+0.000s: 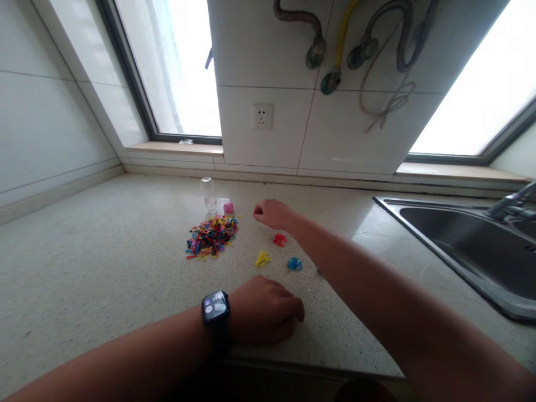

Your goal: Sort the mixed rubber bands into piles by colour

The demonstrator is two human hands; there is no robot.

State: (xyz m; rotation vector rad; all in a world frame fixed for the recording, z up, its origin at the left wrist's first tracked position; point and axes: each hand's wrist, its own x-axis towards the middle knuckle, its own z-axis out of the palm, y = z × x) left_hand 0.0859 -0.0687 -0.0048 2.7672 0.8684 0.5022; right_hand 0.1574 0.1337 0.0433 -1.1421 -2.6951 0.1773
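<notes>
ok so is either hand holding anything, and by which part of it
No held thing shows. The right hand and left hand are both curled, so whether either hides something small cannot be told.

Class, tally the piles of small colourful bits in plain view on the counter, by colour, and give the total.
Mixed-colour pile: 1
Red pile: 1
Yellow pile: 1
Blue pile: 1
Total: 4 piles
Not counted: a dark bit at the edge of the right forearm, too small to identify.
</notes>
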